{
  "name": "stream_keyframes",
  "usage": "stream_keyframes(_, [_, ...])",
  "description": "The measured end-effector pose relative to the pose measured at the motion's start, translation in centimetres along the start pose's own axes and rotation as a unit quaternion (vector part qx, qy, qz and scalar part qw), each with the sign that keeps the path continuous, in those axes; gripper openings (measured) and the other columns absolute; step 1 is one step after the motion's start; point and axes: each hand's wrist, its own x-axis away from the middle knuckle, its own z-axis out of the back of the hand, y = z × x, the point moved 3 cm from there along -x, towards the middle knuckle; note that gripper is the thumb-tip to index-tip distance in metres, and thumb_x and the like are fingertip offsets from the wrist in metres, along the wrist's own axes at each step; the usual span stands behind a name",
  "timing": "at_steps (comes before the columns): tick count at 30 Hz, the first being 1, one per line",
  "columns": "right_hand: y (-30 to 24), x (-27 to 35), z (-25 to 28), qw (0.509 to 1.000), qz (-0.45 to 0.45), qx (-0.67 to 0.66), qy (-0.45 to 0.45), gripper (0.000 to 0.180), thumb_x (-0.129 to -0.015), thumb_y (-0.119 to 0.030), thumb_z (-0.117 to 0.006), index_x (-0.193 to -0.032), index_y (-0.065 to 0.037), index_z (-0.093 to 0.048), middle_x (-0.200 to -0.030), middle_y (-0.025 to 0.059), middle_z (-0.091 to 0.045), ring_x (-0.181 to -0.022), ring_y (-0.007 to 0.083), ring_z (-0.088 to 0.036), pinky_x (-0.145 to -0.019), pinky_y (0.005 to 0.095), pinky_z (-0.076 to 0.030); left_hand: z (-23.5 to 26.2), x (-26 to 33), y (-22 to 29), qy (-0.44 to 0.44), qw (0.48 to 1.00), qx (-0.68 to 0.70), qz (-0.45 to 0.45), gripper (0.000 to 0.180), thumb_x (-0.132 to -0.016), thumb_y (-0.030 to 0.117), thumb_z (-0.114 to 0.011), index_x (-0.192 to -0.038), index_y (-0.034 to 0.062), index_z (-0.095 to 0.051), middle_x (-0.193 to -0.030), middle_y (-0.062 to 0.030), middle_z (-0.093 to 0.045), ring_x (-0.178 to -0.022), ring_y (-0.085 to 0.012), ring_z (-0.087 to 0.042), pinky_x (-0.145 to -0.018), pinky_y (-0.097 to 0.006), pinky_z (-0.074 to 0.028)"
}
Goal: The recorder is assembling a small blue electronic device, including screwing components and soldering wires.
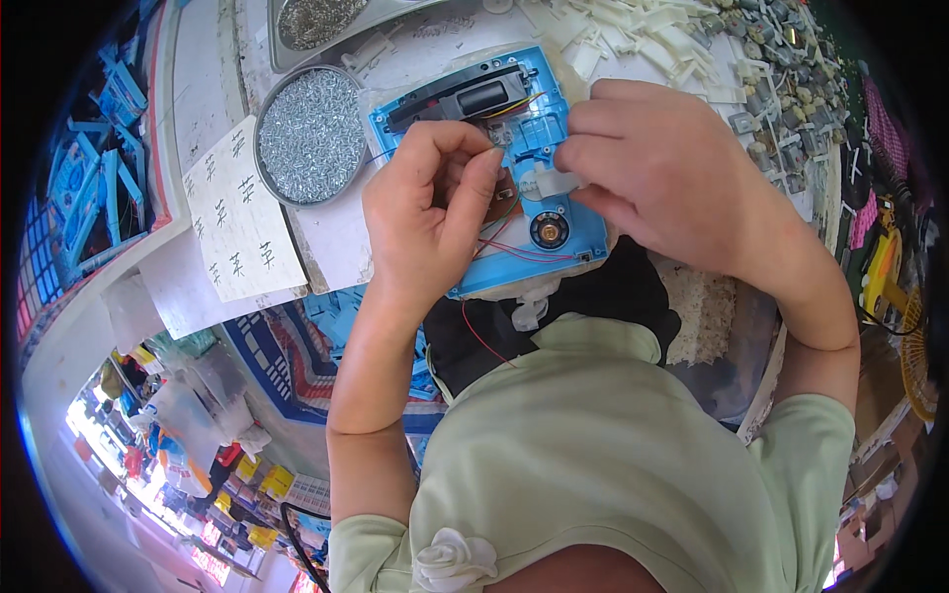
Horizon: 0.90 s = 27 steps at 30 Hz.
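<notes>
In front of me lies an open blue plastic shell (585,235), its inner side up. It holds a black battery compartment (482,96), a round black speaker (550,230) and thin red, yellow and green wires. My left hand (420,203) is over the shell's left side, thumb and forefinger pinched together; whatever they grip is too small to make out. From the right comes my right hand (657,163), with fingers curled and closed at the end of a whitish plastic part (552,182) on the shell's middle. A brown circuit board (502,195) shows partly behind my left fingers.
Left of the shell stands a round bowl (259,148) full of small screws, beside a paper sheet (237,222) with handwriting. A metal tray (280,44) sits farther back. White plastic parts (652,40) and small motor-like pieces (781,119) are heaped at the far right. More blue shells (109,168) fill a crate at left.
</notes>
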Motion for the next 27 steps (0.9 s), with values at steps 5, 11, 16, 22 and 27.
stream_keyframes(5, [1.0,1.3,-0.2,0.993,-0.08,-0.078,0.037,0.017,-0.071,-0.008,-0.074,-0.084,-0.004,-0.063,-0.082,0.0103,-0.059,-0.08,0.0343,-0.061,-0.07,0.0429,-0.051,0.2,0.2,-0.2,-0.003,1.0,-0.017,-0.005,0.009,-0.095,0.002,-0.069,-0.101,0.0004,-0.062,-0.076,-0.0019,-0.068,-0.065,-0.0041,-0.064,-0.057,-0.019,-0.047])
stream_keyframes(11, [0.4,1.7,-0.2,0.996,-0.065,-0.048,0.044,0.025,-0.068,-0.005,-0.076,-0.09,-0.004,-0.065,-0.085,0.0085,-0.059,-0.081,0.0309,-0.059,-0.068,0.0415,-0.05,0.0,0.2,-0.4,-0.006,0.999,-0.044,-0.02,0.009,-0.095,0.001,-0.069,-0.101,0.0003,-0.063,-0.076,-0.002,-0.068,-0.064,-0.0038,-0.064,-0.057,-0.019,-0.048])
stream_keyframes(16, [-0.7,0.2,-1.2,0.999,0.001,-0.016,0.042,0.029,-0.067,-0.003,-0.076,-0.093,-0.004,-0.064,-0.091,0.009,-0.057,-0.08,0.0307,-0.058,-0.067,0.0424,-0.049,-0.2,0.1,0.3,-0.008,0.998,-0.053,-0.035,0.01,-0.094,0.002,-0.07,-0.102,0.0007,-0.063,-0.072,-0.0021,-0.066,-0.06,-0.0045,-0.062,-0.053,-0.021,-0.047])
stream_keyframes(22, [-1.1,0.3,-2.6,0.998,-0.035,-0.034,-0.033,0.028,-0.069,-0.002,-0.074,-0.096,-0.004,-0.064,-0.089,0.0112,-0.055,-0.081,0.0331,-0.059,-0.068,0.0443,-0.051,0.3,0.7,1.8,-0.059,0.937,-0.275,-0.208,0.047,-0.074,0.008,-0.08,-0.118,0.0046,-0.062,-0.11,-0.0137,-0.065,-0.092,-0.0295,-0.065,-0.078,-0.039,-0.053])
stream_keyframes(27, [-1.1,-0.2,-2.5,0.994,-0.064,-0.049,-0.071,0.03,-0.07,-0.002,-0.075,-0.099,-0.003,-0.067,-0.092,0.0121,-0.058,-0.085,0.0332,-0.062,-0.072,0.0429,-0.053,0.0,0.7,1.6,-0.085,0.925,-0.321,-0.185,0.059,-0.069,0.011,-0.08,-0.124,0.006,-0.06,-0.115,-0.0137,-0.064,-0.101,-0.0348,-0.062,-0.087,-0.043,-0.051])
